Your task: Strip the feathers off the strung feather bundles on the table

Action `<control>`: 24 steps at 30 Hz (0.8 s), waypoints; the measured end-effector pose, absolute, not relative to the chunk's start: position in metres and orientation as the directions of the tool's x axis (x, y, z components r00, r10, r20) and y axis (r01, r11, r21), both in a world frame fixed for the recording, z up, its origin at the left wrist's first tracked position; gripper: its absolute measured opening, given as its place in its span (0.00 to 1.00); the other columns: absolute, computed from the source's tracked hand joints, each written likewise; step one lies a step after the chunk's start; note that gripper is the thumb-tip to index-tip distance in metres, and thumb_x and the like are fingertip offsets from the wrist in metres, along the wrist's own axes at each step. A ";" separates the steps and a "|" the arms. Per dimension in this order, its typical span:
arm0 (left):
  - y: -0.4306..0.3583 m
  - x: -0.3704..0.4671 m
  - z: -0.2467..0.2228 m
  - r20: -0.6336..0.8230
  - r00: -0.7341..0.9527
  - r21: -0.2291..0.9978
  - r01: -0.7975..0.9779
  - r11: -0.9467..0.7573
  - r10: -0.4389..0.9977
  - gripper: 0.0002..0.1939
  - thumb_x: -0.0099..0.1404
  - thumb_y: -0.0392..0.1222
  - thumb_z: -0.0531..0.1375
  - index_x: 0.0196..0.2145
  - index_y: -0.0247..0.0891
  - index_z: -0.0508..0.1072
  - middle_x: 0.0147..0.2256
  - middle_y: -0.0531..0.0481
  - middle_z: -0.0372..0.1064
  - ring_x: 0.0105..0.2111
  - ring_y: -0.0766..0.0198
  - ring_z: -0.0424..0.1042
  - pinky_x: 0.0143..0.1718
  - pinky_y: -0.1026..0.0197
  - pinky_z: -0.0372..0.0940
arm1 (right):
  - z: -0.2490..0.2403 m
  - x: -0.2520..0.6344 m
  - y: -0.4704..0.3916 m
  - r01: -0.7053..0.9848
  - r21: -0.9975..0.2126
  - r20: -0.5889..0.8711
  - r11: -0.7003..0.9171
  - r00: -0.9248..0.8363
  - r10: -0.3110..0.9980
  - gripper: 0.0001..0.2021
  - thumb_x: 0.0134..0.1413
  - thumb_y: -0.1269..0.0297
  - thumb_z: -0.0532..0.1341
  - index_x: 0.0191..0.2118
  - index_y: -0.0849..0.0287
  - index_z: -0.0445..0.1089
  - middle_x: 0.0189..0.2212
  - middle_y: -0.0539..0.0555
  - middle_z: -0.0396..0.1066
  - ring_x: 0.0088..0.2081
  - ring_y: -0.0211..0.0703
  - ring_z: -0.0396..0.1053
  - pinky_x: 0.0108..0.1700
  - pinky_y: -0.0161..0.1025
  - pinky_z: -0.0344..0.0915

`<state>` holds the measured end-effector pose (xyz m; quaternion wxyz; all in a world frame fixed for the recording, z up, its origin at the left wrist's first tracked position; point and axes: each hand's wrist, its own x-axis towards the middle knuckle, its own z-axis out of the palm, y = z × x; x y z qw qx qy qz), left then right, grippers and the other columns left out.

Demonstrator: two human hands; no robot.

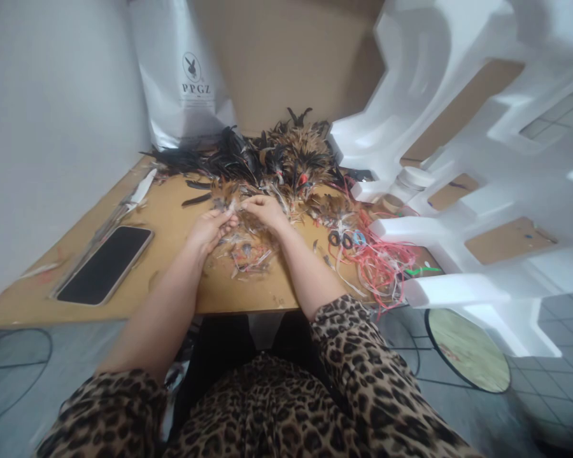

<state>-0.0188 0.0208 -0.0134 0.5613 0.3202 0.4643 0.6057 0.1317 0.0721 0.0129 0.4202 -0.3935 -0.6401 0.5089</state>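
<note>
Left hand (213, 228) and right hand (266, 210), head view: both rested low on the wooden table (181, 267), fingertips drawn together and meeting over a small brown feather (230, 202), which they appeared to pinch between them; the blur left the exact grip uncertain. Item held: feather, judged very light, soft in the vane and easily crushed or frayed, with a thin quill as the one stiffer part; best taken by the quill end with a gentle pinch, not by the vane. Just beyond the hands: a large feather heap (277, 156), black and tawny, touching the worked feather's far side and likely to snag or cling to it. Directly below the hands: a litter of clippings (246, 254), mixed fluff and red bits. To the right of the right hand: small scissors (346, 239) with dark and blue loops, and beside them a tangle of red cord (382, 264) spilling off the table edge. Farther right: white foam packing (458, 146), crowding the table. To the left of the left hand, well apart: a phone (106, 264), face up, screen dark. Far left beyond it: a silver bag (181, 76), upright against the wall.
</note>
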 end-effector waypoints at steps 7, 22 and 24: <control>0.022 -0.020 -0.012 -0.147 -0.188 0.909 -0.412 0.058 0.971 0.06 0.52 0.35 0.64 0.25 0.28 0.72 0.22 0.46 0.70 0.20 0.74 0.67 0.20 0.75 0.61 | 0.022 0.161 0.085 0.316 -0.918 0.043 0.240 -0.521 0.852 0.12 0.38 0.62 0.65 0.29 0.66 0.74 0.24 0.50 0.71 0.25 0.30 0.62 0.34 0.31 0.59; 0.020 -0.018 -0.009 -0.137 -0.186 0.895 -0.444 0.042 0.973 0.04 0.53 0.33 0.63 0.26 0.27 0.73 0.22 0.46 0.70 0.20 0.74 0.68 0.19 0.75 0.60 | 0.014 0.129 0.053 0.734 -0.426 0.136 0.529 -0.526 0.840 0.09 0.44 0.62 0.57 0.25 0.59 0.73 0.22 0.51 0.69 0.23 0.34 0.58 0.27 0.33 0.50; 0.020 -0.018 -0.008 -0.134 -0.182 0.886 -0.462 0.035 0.974 0.03 0.53 0.32 0.62 0.27 0.27 0.73 0.22 0.47 0.70 0.20 0.74 0.67 0.19 0.75 0.60 | 0.013 0.130 0.056 0.683 -0.512 0.150 0.521 -0.527 0.837 0.09 0.45 0.64 0.57 0.24 0.61 0.72 0.21 0.50 0.68 0.23 0.33 0.58 0.27 0.32 0.51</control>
